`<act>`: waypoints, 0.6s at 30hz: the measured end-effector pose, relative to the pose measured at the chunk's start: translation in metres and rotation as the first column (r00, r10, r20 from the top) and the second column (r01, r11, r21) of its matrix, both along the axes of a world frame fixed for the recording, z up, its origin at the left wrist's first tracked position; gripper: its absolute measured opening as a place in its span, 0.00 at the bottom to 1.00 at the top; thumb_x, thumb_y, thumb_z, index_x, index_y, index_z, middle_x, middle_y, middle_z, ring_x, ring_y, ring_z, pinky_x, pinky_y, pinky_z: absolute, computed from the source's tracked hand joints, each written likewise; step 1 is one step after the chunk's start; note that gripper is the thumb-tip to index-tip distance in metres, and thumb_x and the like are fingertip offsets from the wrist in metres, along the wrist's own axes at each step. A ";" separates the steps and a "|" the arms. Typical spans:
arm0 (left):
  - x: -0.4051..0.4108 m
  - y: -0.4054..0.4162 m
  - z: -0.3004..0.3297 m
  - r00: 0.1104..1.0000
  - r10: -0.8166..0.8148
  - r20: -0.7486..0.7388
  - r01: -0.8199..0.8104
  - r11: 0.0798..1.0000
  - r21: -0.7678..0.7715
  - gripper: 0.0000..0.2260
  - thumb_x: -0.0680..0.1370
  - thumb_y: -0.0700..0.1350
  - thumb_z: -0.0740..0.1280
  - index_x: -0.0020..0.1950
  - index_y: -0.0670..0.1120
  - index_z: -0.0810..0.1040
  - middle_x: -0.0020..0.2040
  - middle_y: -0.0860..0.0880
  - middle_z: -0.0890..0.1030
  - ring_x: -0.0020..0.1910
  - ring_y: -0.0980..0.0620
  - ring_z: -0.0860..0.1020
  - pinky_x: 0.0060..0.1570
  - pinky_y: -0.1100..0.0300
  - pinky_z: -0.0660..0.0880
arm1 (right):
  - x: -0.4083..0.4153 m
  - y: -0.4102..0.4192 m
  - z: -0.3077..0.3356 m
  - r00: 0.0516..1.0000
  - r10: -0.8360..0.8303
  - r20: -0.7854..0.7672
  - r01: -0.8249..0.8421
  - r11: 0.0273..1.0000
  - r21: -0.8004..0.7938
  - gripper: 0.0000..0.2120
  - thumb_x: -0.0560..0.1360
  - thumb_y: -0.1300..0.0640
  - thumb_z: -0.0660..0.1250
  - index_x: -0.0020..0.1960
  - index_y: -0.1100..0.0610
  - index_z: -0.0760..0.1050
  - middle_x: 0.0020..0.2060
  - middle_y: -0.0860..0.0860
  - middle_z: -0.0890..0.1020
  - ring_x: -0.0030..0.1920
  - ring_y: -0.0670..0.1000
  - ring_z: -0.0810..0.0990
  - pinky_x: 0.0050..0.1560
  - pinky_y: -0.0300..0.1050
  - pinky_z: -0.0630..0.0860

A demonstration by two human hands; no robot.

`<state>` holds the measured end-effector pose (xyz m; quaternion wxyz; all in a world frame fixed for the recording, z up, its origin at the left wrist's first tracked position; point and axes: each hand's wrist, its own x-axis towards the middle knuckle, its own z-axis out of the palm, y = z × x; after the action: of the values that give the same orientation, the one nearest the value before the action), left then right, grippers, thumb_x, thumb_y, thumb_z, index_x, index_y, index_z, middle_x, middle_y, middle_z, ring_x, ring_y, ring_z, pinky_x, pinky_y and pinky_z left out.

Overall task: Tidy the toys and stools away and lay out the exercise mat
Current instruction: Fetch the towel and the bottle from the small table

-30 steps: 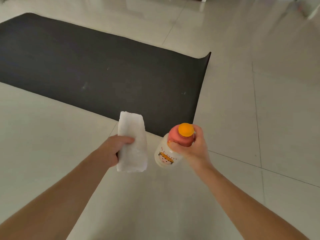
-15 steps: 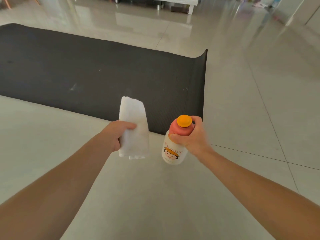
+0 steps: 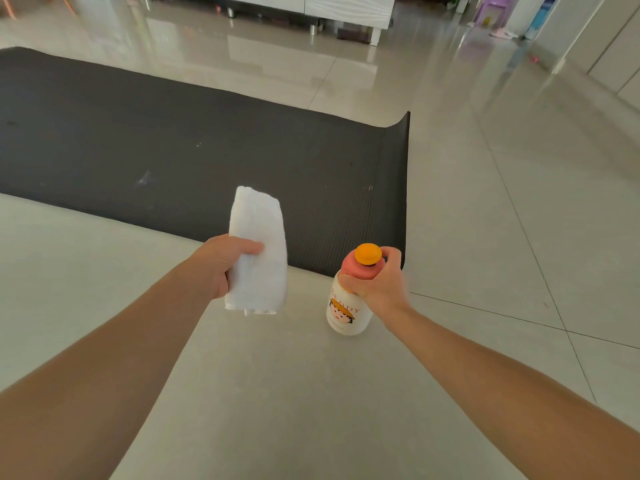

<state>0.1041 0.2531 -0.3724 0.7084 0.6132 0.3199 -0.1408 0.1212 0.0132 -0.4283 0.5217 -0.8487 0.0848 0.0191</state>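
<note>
Head view: left hand (image 3: pixel 221 263) grips towel (image 3: pixel 258 247), right hand (image 3: pixel 377 284) grips bottle (image 3: pixel 348 315); both have drawn nearer the unrolled mat (image 3: pixel 194 157), apparently for placing beside it.

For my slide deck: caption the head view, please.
Left hand holds folded white towel, right hand grips orange-capped white bottle, beside unrolled dark exercise mat.

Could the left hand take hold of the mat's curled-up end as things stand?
Probably not yet. The left hand already grips a folded white towel, so its grip is full. The mat's curled end lies unobstructed on the floor ahead, farther than the hand.
</note>
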 end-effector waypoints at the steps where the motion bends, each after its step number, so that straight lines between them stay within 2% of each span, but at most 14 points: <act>1: 0.001 0.000 0.000 1.000 0.007 0.006 -0.007 1.000 -0.004 0.18 0.72 0.39 0.71 0.61 0.41 0.75 0.57 0.43 0.80 0.56 0.41 0.78 0.60 0.42 0.72 | 0.001 -0.001 -0.001 1.000 -0.009 -0.002 0.009 1.000 -0.002 0.32 0.62 0.55 0.77 0.56 0.45 0.59 0.49 0.45 0.71 0.51 0.49 0.73 0.53 0.52 0.76; 8: 0.004 0.000 -0.005 1.000 0.017 0.009 -0.017 1.000 -0.013 0.19 0.70 0.39 0.72 0.61 0.42 0.76 0.57 0.43 0.80 0.57 0.41 0.77 0.61 0.41 0.72 | 0.002 -0.004 -0.006 1.000 -0.014 0.000 0.014 1.000 -0.020 0.33 0.62 0.55 0.78 0.56 0.45 0.59 0.52 0.47 0.71 0.52 0.50 0.73 0.53 0.51 0.76; 14: 0.007 -0.002 -0.008 1.000 0.010 0.005 -0.009 1.000 -0.008 0.19 0.71 0.39 0.72 0.60 0.42 0.76 0.57 0.43 0.80 0.57 0.41 0.77 0.61 0.42 0.71 | 0.000 -0.001 -0.010 1.000 -0.006 -0.006 0.006 1.000 -0.014 0.32 0.63 0.55 0.77 0.55 0.45 0.58 0.51 0.46 0.70 0.51 0.49 0.72 0.48 0.46 0.72; 18: 0.007 0.001 -0.013 1.000 -0.010 -0.006 0.010 1.000 -0.005 0.20 0.70 0.40 0.72 0.61 0.42 0.75 0.58 0.42 0.79 0.57 0.40 0.77 0.61 0.41 0.71 | -0.002 0.000 -0.010 1.000 -0.028 -0.007 0.028 1.000 0.004 0.33 0.62 0.55 0.78 0.55 0.45 0.58 0.51 0.47 0.71 0.51 0.49 0.73 0.51 0.50 0.75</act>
<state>0.1116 0.2543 -0.3852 0.7082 0.6127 0.3184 -0.1470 0.1196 0.0137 -0.4386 0.5234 -0.8462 0.0986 0.0151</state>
